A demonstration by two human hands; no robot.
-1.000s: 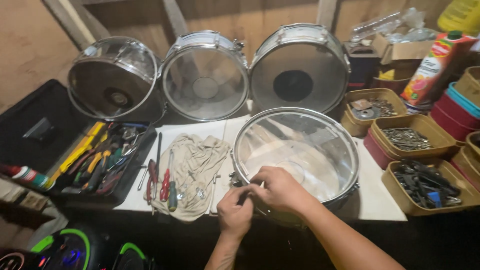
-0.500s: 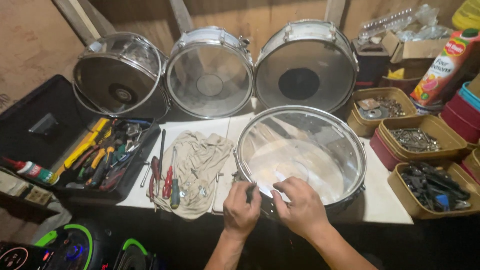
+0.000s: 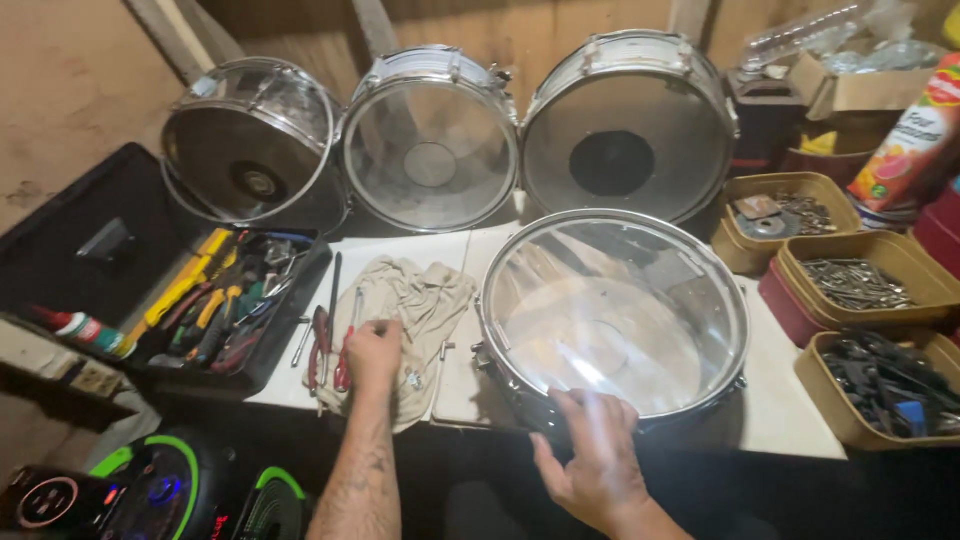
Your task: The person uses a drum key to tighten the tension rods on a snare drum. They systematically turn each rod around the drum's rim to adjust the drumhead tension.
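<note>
Three drums stand on edge against the wooden wall at twelve o'clock: a big one (image 3: 628, 130) on the right with a dark patch in its middle, a clear-headed one (image 3: 432, 140) in the centre, and a shiny one (image 3: 250, 150) leaning at ten o'clock. In front of them, lying flat on the white table (image 3: 790, 420), is the snare drum (image 3: 615, 315), its clear head facing up and its chrome rim catching the light; it sits at about one o'clock from the person. An open black toolbox (image 3: 120, 270) spreads out at nine o'clock, its tray full of yellow and orange handled tools. At three o'clock are brown trays (image 3: 850, 285) of screws and dark metal parts, with a juice carton (image 3: 915, 130) behind them. A crumpled beige rag (image 3: 415, 310) lies on the table at eleven o'clock, just beside the snare drum, with red-handled pliers (image 3: 320, 345) along its left edge. The right hand (image 3: 595, 455) rests at the near rim of the snare drum, fingers spread and loose, touching the hoop rather than clamped on it; it is blurred, so I cannot tell more. The left hand (image 3: 372, 352) is on the rag, fingers curled down around a thin metal tool (image 3: 352, 310) lying there, though I cannot tell whether it is truly gripped.
</note>
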